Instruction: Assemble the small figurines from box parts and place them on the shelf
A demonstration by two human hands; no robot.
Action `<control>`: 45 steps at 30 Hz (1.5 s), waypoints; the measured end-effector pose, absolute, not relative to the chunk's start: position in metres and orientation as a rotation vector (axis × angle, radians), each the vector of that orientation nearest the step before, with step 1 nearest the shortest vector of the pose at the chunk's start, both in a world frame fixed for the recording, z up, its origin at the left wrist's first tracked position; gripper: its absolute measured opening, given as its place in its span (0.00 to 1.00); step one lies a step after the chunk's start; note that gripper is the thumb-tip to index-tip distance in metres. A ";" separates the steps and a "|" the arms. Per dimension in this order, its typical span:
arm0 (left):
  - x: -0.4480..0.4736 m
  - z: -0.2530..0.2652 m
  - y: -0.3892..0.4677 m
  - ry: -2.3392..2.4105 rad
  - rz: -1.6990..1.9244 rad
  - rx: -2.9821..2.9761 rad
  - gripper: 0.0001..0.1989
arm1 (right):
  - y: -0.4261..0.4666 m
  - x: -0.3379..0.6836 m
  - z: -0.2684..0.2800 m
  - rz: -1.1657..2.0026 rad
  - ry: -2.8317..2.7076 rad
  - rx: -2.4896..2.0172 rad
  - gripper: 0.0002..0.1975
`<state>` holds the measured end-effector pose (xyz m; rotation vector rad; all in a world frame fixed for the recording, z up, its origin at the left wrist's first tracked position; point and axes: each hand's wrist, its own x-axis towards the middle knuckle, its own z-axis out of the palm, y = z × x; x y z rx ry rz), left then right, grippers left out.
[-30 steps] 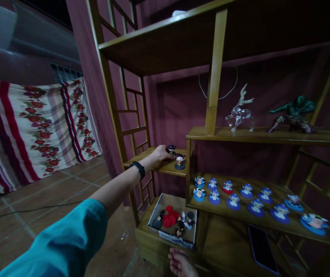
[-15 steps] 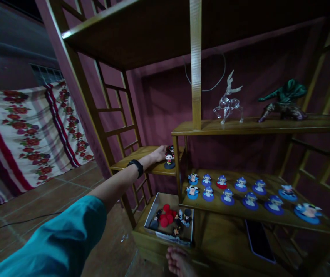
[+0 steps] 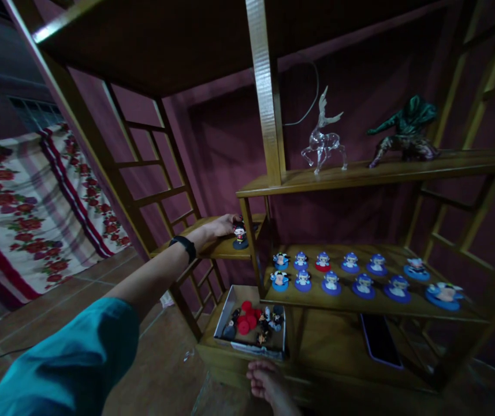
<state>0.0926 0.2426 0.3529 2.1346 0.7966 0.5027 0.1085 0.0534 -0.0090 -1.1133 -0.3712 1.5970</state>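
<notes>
My left hand (image 3: 227,225) reaches onto the small left shelf (image 3: 212,248). Its fingers are closed around a dark figurine (image 3: 241,222), mostly hidden behind another small figurine (image 3: 239,234) that stands on a dark round base at the shelf's front. My right hand (image 3: 265,383) is low in front of the cabinet, fingers curled in, with nothing visible in them. Just beyond it is an open cardboard box (image 3: 247,348) holding red round bases (image 3: 244,325) and several dark figurines (image 3: 264,336).
Two rows of small figurines on blue and purple bases, one red, stand on the middle shelf (image 3: 290,297). A clear deer ornament (image 3: 325,141) and a green crouching figure (image 3: 409,130) occupy the upper shelf. A phone (image 3: 381,341) lies below. Wooden posts (image 3: 264,86) divide the shelves.
The view has shifted, so the shelves appear further left. My left hand stays at the figurines on the left shelf. My right hand remains low, before the box.
</notes>
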 end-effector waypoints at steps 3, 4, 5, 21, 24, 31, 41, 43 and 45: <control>0.095 0.355 0.240 0.810 0.483 2.125 0.13 | 0.056 0.106 -0.014 1.564 -0.391 -1.116 0.07; 0.095 0.355 0.239 0.811 0.480 2.127 0.14 | 0.056 0.105 -0.015 1.554 -0.398 -1.126 0.06; 0.096 0.356 0.238 0.807 0.479 2.131 0.15 | 0.057 0.103 -0.016 1.546 -0.405 -1.138 0.06; 0.096 0.355 0.238 0.752 0.478 2.115 0.16 | 0.052 0.108 -0.020 1.508 -0.447 -1.155 0.05; 0.096 0.353 0.240 0.763 0.486 2.132 0.15 | 0.054 0.106 -0.023 1.510 -0.433 -1.141 0.05; 0.093 0.354 0.243 0.753 0.467 2.075 0.16 | 0.055 0.101 -0.028 1.514 -0.445 -1.133 0.05; 0.039 0.354 0.214 0.749 0.866 1.938 0.17 | 0.052 0.108 -0.025 1.541 -0.425 -1.186 0.08; 0.031 0.351 0.200 0.743 0.833 1.983 0.19 | 0.051 0.109 -0.022 1.536 -0.438 -1.214 0.08; 0.029 0.348 0.189 0.702 0.757 2.033 0.21 | 0.049 0.109 -0.021 1.524 -0.448 -1.244 0.08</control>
